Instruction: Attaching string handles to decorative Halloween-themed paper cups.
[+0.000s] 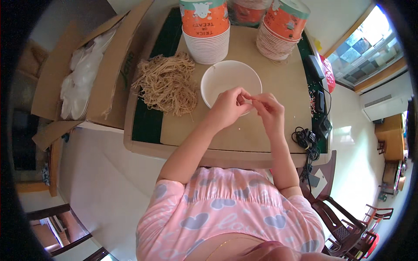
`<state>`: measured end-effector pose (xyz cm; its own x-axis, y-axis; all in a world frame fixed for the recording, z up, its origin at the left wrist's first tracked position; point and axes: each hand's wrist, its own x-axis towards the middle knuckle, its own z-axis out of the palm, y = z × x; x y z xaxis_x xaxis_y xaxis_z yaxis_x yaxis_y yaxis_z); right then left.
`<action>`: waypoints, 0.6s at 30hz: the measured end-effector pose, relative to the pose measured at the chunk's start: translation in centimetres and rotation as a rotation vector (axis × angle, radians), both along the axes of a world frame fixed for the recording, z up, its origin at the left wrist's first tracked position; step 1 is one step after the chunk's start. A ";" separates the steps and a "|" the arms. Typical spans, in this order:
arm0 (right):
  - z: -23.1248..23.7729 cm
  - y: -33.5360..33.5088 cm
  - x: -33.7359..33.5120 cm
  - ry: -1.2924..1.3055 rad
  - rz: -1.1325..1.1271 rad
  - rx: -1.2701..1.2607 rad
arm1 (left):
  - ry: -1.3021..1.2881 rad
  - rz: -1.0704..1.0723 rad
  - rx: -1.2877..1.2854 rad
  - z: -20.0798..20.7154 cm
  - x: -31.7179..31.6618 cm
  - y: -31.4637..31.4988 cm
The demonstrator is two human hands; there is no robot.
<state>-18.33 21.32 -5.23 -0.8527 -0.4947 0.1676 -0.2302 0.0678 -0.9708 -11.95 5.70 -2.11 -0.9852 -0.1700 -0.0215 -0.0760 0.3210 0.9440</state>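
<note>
A white paper bucket (230, 75) stands on the cardboard sheet in front of me, its pale inside showing. My left hand (231, 103) is closed in a pinch over the bucket's near rim. My right hand (271, 111) meets it fingertip to fingertip at the rim's near right side, also pinched. Whatever lies between the fingers is too small to name. Left of the bucket lies a tangled heap of beige cord (167, 82). Behind it rises a stack of orange and white paper buckets (206, 32).
Another bucket stack (281, 32), with cord around it, stands at the back right. An open carton (111, 69) with white plastic-looking items is on the left. Black cables (307, 141) and a dark power adapter (324, 127) lie along the table's right edge. Dark wooden chairs (337, 222) stand lower right.
</note>
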 end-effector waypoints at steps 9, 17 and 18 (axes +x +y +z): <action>0.2 0.1 -0.2 -0.098 -0.142 -0.368 | -0.018 -0.039 0.113 -1.7 -0.8 -0.4; 2.9 0.9 -1.2 -0.104 0.121 -0.109 | 0.007 -0.029 0.085 -1.2 -0.7 -0.6; 2.9 0.8 -1.1 -0.120 0.164 -0.078 | -0.012 -0.039 0.079 -1.3 -0.7 -0.7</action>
